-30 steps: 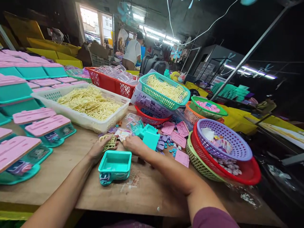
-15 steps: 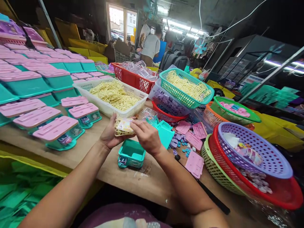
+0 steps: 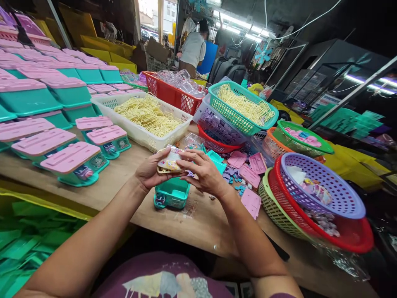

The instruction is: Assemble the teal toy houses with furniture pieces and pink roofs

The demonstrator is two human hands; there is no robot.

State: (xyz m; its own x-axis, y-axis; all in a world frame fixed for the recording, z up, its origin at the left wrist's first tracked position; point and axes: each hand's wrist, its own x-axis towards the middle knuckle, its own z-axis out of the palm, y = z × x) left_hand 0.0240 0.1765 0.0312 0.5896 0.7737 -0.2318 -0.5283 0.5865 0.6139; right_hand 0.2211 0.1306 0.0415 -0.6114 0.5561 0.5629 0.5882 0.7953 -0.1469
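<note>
**Two hands hold a flat, shiny white packet with a coloured print (image 3: pixel 172 160)**

The packet lies against a pale-yellow plastic frame (image 3: pixel 163 170), raised above a rectangular turquoise plastic tub (image 3: pixel 176 203) on the brown tabletop (image 3: pixel 198 225). The left hand (image 3: pixel 149 170) is clamped round packet and frame; the right hand's (image 3: pixel 203 170) fingers close on the packet's right edge. Beyond stands a white plastic basket (image 3: pixel 145 134) of pale-yellow pieces; at left, turquoise boxes with pink lids (image 3: pixel 72 158).
</note>
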